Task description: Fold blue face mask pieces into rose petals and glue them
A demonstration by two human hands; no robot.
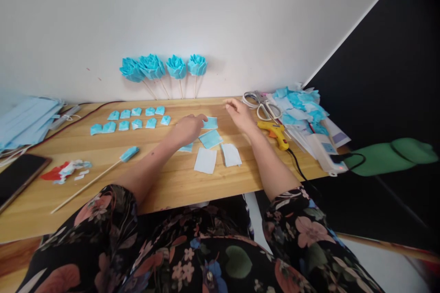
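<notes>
My left hand [189, 129] is curled, with its fingertips at the left edge of a blue fabric square [211, 122] on the table. To the right of that square, my right hand [239, 113] hovers with its fingers loosely bent and apart, and no object shows in it. Closer to me lie another blue square [211, 138], a white square [205, 160] and a second white square [231, 154]. Part of a further blue piece [186, 147] shows beside my left wrist. Folded blue petals [137, 123] lie in two rows left of my left hand.
Several blue flowers on sticks [176, 67] lean against the wall. At right are scissors [268, 109], a yellow glue gun [275, 132], fabric scraps [302, 105] and a power strip [326, 153]. At left are a stick with a blue tip [92, 181], a phone [21, 176] and face masks [29, 119].
</notes>
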